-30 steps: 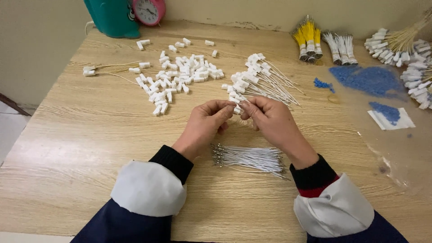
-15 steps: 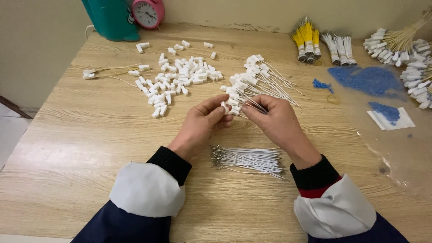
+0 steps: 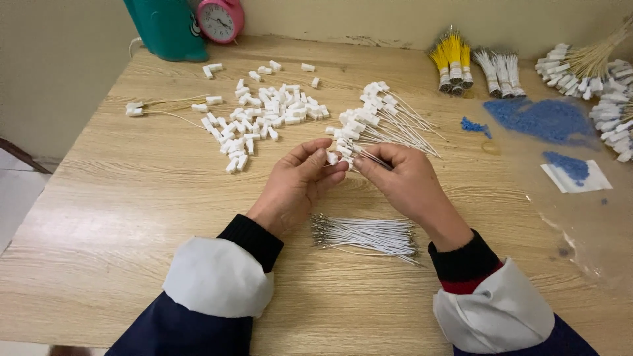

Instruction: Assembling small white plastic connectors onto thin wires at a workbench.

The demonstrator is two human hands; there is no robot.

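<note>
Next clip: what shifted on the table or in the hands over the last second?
Little changed. The left hand and right hand stay together above the wooden table, pinching a small white connector with its thin white wire; only the fingers shifted slightly. The loose connector pile, the finished wired pile and the bare wire bundle lie as before.

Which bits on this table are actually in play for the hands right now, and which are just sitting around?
In play:
left hand and right hand, pinching a white connector on a thin wire
finished wires with connectors
loose white connectors
bare white wires

Lying about:
pink clock
teal container
yellow wire bundles
blue beads
</note>
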